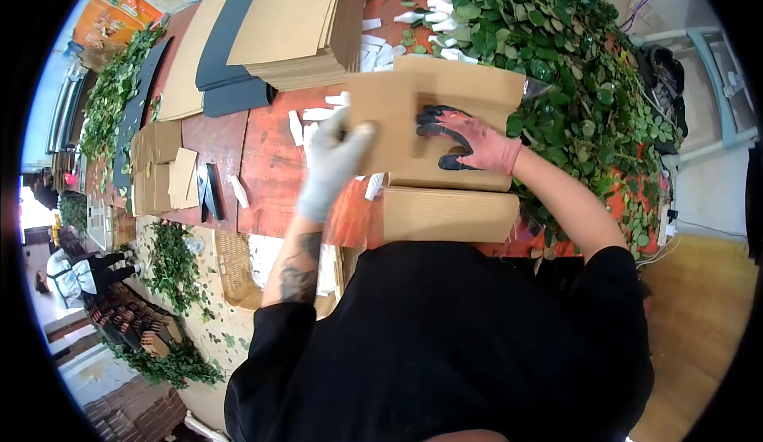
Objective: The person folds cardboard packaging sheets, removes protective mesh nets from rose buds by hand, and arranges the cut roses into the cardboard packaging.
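Observation:
A small brown cardboard piece (381,112), slightly blurred, stands in front of me over the red table. My left hand (338,152), in a whitish glove, is closed on its left edge. My right hand (469,140), in a red glove with black fingertips, has its fingers apart over a larger brown cardboard sheet (465,80), just right of the small piece. Closer to my body lies another folded brown cardboard (451,214). White tapered pieces (296,127) lie on the table left of my left hand.
Tall stack of brown sheets (294,21) at the back, beside dark sheets (226,52). Leafy green stems (556,68) cover the right side. Black scissors (209,191) and small cardboard boxes (155,168) lie left. A person (75,277) is far left.

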The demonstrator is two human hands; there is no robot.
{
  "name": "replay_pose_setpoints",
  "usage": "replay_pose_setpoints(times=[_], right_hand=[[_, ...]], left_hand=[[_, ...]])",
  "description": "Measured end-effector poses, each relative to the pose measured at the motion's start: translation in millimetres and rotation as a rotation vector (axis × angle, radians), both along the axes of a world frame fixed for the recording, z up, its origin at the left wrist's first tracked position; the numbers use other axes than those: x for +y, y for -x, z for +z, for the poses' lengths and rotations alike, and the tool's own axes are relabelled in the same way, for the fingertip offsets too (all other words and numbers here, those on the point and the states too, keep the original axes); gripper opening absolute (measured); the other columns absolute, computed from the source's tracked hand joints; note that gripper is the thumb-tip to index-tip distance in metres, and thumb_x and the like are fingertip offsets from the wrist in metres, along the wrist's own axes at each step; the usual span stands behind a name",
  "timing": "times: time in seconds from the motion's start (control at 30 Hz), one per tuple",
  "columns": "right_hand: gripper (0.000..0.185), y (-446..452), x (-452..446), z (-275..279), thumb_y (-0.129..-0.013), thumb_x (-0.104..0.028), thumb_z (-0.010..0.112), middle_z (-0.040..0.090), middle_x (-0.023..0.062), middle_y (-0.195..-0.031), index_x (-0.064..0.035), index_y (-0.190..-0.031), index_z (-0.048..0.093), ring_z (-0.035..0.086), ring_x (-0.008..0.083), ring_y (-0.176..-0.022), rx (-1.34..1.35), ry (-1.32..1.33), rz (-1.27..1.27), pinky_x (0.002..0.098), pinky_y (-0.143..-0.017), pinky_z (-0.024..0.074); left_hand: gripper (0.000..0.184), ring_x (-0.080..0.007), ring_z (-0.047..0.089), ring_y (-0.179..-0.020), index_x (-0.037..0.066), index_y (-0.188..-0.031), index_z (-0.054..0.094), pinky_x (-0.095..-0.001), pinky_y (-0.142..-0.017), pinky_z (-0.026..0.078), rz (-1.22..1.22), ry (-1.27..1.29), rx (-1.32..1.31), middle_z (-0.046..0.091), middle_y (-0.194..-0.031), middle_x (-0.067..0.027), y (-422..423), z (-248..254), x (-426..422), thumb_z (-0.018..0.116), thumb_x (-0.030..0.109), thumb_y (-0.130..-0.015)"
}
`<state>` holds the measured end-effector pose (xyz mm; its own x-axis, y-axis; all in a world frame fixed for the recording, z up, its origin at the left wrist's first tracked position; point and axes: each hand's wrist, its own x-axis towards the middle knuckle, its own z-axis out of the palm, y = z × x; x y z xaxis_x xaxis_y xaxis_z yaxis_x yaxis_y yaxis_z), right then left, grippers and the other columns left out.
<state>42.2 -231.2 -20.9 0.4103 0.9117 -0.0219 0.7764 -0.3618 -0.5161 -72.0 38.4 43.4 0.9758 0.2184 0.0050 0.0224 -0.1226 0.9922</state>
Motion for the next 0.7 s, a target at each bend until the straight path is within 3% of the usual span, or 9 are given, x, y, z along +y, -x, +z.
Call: replay_pose_setpoints(times=[0.07,0.17,0.23,0.3,0.37,0.43,0.53,0.6,0.7], right_hand=[[0.06,1,1,-4,-0.081,-0.029,0.068,0.05,0.0135,-0.129,-0.0065,-0.131,0.046,0.048,0.0266,-0.12,0.143,-0.257,-0.158,0.0349,-0.103,0.0372],[0.051,-2,19,44,-0.082,-0.027,0.068,0.061,0.0114,-0.112,-0.0033,-0.124,0.052,0.057,0.019,-0.104,0.585,-0.026,-0.442,0.0292,-0.092,0.0437],[0.041,-8,19,20,-0.086,-0.024,0.065,0.065,0.0071,-0.1,-0.0008,-0.118,0.056,0.058,0.0122,-0.089,0.623,-0.251,-0.467,0.0258,-0.081,0.0461],[0.036,-5,24,32,-0.089,-0.021,0.062,0.064,0.0053,-0.104,-0.0002,-0.118,0.055,0.057,0.0108,-0.088,0.894,-0.57,-0.475,0.0265,-0.079,0.0469],[0.033,-1,26,27,-0.091,-0.021,0.06,0.063,0.0032,-0.102,0.0004,-0.116,0.056,0.056,0.0097,-0.085,0.855,-0.656,-0.496,0.0262,-0.076,0.0472],[0.032,-9,24,16,-0.09,-0.022,0.062,0.063,0.0027,-0.098,0.0004,-0.113,0.057,0.056,0.0095,-0.085,0.834,-0.492,-0.557,0.0257,-0.076,0.047],[0.03,-2,31,36,-0.09,-0.024,0.061,0.062,0.0019,-0.092,-0.0002,-0.108,0.059,0.055,0.0088,-0.083,1.032,-0.541,-0.679,0.0248,-0.072,0.0468],[0.029,12,31,61,-0.09,-0.025,0.061,0.062,0.0019,-0.091,-0.0004,-0.106,0.06,0.055,0.0083,-0.081,1.113,-0.569,-0.787,0.0241,-0.071,0.0467],[0.03,31,23,102,-0.086,-0.024,0.065,0.064,0.001,-0.085,0.0,-0.104,0.061,0.059,0.0062,-0.068,0.828,-0.432,-0.785,0.0204,-0.059,0.0481]], left_hand=[[0.027,-0.0046,0.05,-0.069,0.001,-0.105,0.062,-0.0232,-0.06,0.044,-0.08,-0.006,0.021,0.061,-0.081,-0.0007,-19,-16,-37,0.061,0.019,-0.085],[0.027,-0.006,0.053,-0.069,0.001,-0.106,0.061,-0.023,-0.061,0.045,-0.164,-0.06,-0.065,0.061,-0.08,-0.0012,-32,-29,-49,0.061,0.016,-0.084],[0.028,-0.0108,0.059,-0.073,0.0,-0.108,0.06,-0.0267,-0.067,0.048,-0.358,0.022,0.121,0.065,-0.083,-0.0051,-29,-20,-40,0.06,0.012,-0.083],[0.027,-0.0141,0.062,-0.074,0.0,-0.105,0.061,-0.0304,-0.07,0.049,-0.174,0.021,0.104,0.066,-0.085,-0.0099,-35,-57,-11,0.058,0.016,-0.083],[0.028,-0.0177,0.063,-0.075,0.0,-0.096,0.063,-0.033,-0.07,0.049,-0.042,-0.41,0.129,0.066,-0.082,-0.013,-45,-76,6,0.058,0.025,-0.084],[0.038,-0.0208,0.062,-0.068,0.0,-0.082,0.064,-0.033,-0.066,0.048,-0.114,-0.46,0.294,0.065,-0.07,-0.0126,-51,-67,-12,0.061,0.038,-0.083],[0.039,-0.0187,0.059,-0.059,0.0,-0.078,0.063,-0.0328,-0.061,0.046,-0.196,-0.406,0.252,0.063,-0.066,-0.0112,-68,-108,-22,0.061,0.039,-0.083],[0.038,-0.0162,0.054,-0.055,0.0,-0.075,0.062,-0.032,-0.057,0.044,-0.059,-0.073,0.2,0.061,-0.063,-0.0089,-65,-112,-34,0.061,0.037,-0.084],[0.035,-0.0147,0.053,-0.053,-0.001,-0.073,0.062,-0.031,-0.055,0.043,-0.016,-0.253,0.232,0.058,-0.059,-0.0065,-58,-90,-40,0.061,0.032,-0.084]])
